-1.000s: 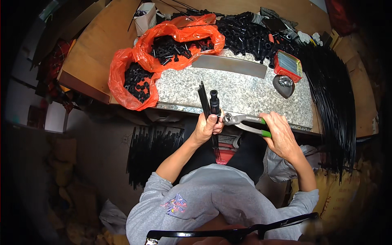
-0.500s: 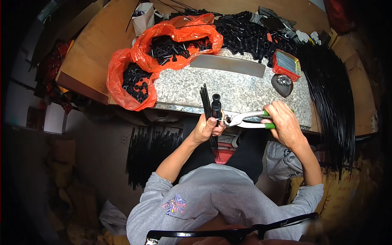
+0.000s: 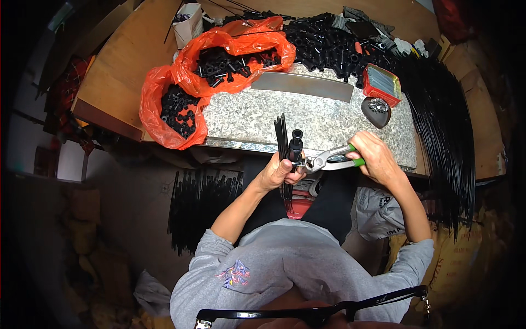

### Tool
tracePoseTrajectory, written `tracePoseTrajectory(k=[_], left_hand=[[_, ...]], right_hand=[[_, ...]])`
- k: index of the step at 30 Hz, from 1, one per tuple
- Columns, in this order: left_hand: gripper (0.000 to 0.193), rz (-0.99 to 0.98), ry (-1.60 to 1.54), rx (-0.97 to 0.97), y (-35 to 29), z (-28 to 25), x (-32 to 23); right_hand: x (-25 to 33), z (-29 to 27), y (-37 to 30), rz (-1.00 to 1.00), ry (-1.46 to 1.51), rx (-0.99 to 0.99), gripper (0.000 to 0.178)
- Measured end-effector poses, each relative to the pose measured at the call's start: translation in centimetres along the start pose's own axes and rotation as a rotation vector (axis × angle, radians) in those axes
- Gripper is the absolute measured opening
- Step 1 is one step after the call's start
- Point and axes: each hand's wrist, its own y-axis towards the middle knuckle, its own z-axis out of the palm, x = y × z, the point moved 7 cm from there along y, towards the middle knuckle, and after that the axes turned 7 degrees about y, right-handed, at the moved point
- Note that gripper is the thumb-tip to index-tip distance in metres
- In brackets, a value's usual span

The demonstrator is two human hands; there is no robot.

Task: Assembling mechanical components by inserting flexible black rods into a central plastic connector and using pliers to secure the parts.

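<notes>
My left hand [image 3: 278, 173] is closed around a bundle of thin black rods [image 3: 281, 137] and a black tubular fitting [image 3: 296, 145], both standing roughly upright just off the table's near edge. In my right hand [image 3: 377, 156] is a pair of pliers [image 3: 329, 159] with green grips, its fingers wrapped round the handles. The plier jaws meet a small pale piece at the fitting's lower side, beside my left fingertips. Exactly what the jaws grip is too small to make out.
Orange plastic bags [image 3: 174, 137] of small black parts stand at the left of the stone-topped table [image 3: 241, 118]. Behind a metal strip [image 3: 301, 88] lie heaped black fittings [image 3: 323, 46]. A red tin [image 3: 382, 85], a dark dish [image 3: 376, 114] and long black rods [image 3: 446, 131] are on the right.
The fitting and rods have shifted slightly to the right in my left hand's grip. The plier handles are a little closer together, and the jaws remain at the fitting's side.
</notes>
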Motion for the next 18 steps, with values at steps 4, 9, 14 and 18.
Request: tracePoseTrajectory(k=[4,9,14,18], left_hand=[[0.056,-0.018,-0.034,0.024,-0.2,-0.3,0.2],[0.055,-0.033,-0.039,0.047,-0.2,-0.1,0.8],[0.051,-0.015,0.064,-0.141,-0.2,-0.9,0.4],[0.051,-0.036,0.097,-0.201,-0.1,-0.5,0.6]], right_hand=[[0.4,0.5,-0.5,0.037,0.046,0.037,0.02],[0.4,0.3,-1.6,0.079,0.079,0.046,0.02],[2.3,-0.4,-3.2,0.256,-0.008,0.026,0.019],[2.8,0.2,-4.8,0.39,0.134,0.043,0.019]])
